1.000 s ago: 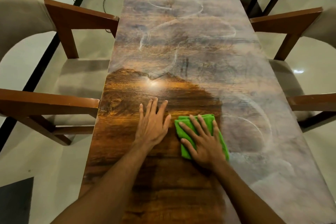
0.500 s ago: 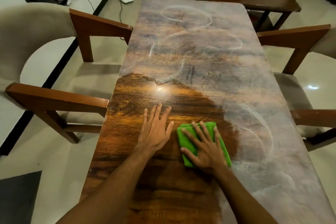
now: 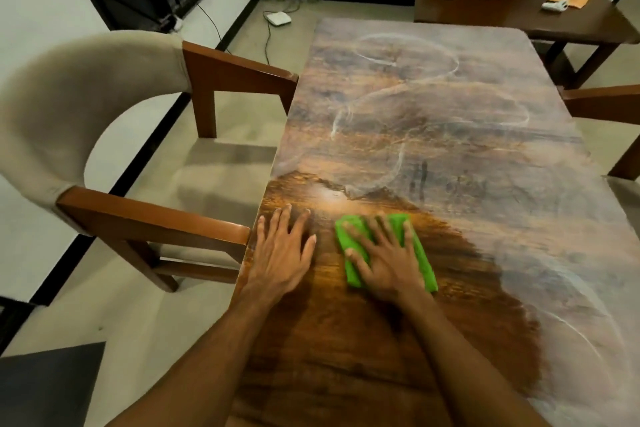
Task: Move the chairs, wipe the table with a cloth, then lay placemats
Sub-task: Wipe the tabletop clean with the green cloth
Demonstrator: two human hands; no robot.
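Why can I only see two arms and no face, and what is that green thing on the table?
The camera sits on the person's head and looks down, so you see only their own arms. No machine here. The left hand lies flat on the wooden table, fingers straight. The right hand presses flat on a green cloth for wiping. Near the hands the wood looks dark and shiny; farther away it looks dull, with pale swirly marks. A chair with wooden arms stands at the table's left side. Neither hand grips anything.
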